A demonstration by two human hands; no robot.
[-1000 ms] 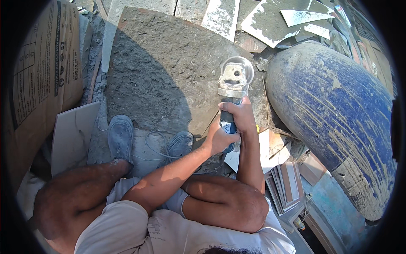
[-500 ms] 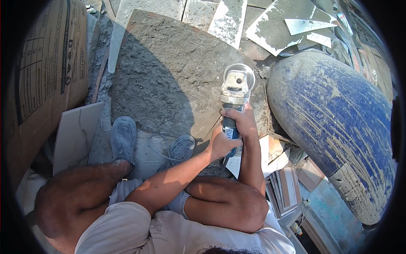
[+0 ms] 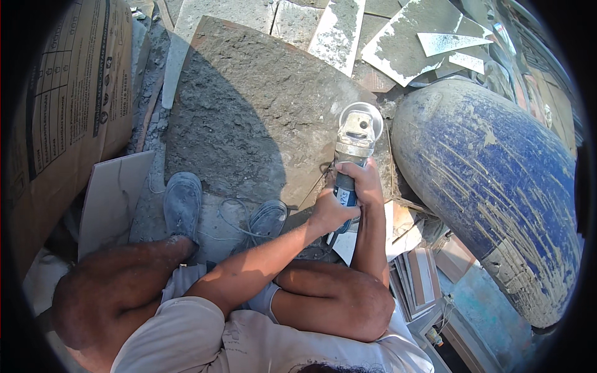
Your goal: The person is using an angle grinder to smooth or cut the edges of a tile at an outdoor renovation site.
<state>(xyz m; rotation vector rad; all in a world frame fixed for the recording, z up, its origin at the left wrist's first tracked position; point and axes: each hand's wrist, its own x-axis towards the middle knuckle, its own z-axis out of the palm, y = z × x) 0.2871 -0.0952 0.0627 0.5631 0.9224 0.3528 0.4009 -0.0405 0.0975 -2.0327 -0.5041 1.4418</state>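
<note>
Grinder (image 3: 356, 148) noted right of the frame's centre, at the right side of the slab (image 3: 242, 105). Right hand (image 3: 364, 180) grasps it behind its head, left hand (image 3: 333, 211) further back, presumably for steadiness.

The right grip (image 3: 364, 182) is sitting curled ahead of the left grip (image 3: 331, 210); both arms (image 3: 261, 261) are pointing forward, hidden fingers seemingly bending.

A single head-worn fisheye looks steeply down and forward from just above the person's body, upright and very wide. The shirt (image 3: 280, 342) and knees (image 3: 367, 304) fill the lower frame at close range; the hands (image 3: 334, 211) sit right of centre, ground (image 3: 212, 217) beyond.
</note>
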